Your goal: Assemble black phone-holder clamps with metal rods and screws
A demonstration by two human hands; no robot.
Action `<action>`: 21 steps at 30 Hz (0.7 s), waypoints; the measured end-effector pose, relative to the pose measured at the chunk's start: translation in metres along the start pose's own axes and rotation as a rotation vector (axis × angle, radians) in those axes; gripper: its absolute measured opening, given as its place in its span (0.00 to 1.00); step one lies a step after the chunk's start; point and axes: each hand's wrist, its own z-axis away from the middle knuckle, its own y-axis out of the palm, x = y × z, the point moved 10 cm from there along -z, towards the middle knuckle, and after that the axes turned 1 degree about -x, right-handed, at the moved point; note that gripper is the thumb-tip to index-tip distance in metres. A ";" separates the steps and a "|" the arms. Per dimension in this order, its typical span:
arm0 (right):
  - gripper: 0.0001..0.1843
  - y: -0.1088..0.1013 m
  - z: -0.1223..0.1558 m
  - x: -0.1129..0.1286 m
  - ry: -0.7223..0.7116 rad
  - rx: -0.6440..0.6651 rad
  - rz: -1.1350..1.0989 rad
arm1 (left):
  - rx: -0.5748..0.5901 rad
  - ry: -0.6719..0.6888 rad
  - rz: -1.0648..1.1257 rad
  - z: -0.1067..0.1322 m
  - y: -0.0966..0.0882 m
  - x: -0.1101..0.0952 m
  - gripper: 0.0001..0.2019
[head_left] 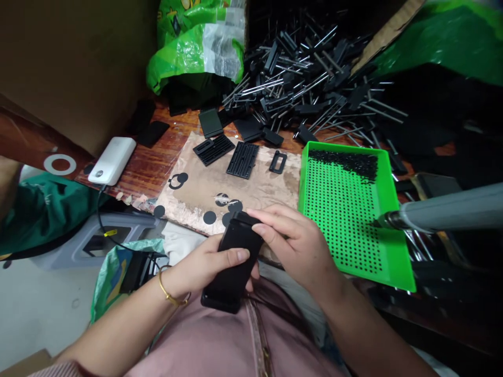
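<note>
My left hand (204, 264) is wrapped round a black rectangular plastic housing (234, 262), held over my lap with the thumb across its top face. My right hand (293, 243) grips the same housing at its far end, fingers curled over the upper edge. A gold bangle (170, 293) sits on my left wrist. Just beyond the hands lies a brown cardboard sheet (196, 186) with two black grille plates (242, 158), a small black frame (277, 162) and several round black discs (209, 217).
A green perforated tray (346, 209) with tiny black screws at its far end stands at the right; a grey electric screwdriver (444, 212) points over it. A big heap of black parts with metal rods (310, 78) lies behind. A white power bank (112, 159) lies left, green bags beyond.
</note>
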 end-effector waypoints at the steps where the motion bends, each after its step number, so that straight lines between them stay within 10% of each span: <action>1: 0.13 0.001 0.000 -0.002 0.008 0.009 -0.012 | -0.001 -0.002 0.016 -0.001 0.000 0.000 0.15; 11: 0.15 -0.034 0.017 -0.041 0.326 -0.288 -0.137 | 0.023 0.104 0.305 -0.011 -0.002 -0.009 0.21; 21: 0.29 0.017 0.056 -0.046 0.449 -0.083 -0.220 | -0.164 0.560 0.666 -0.014 -0.024 -0.049 0.24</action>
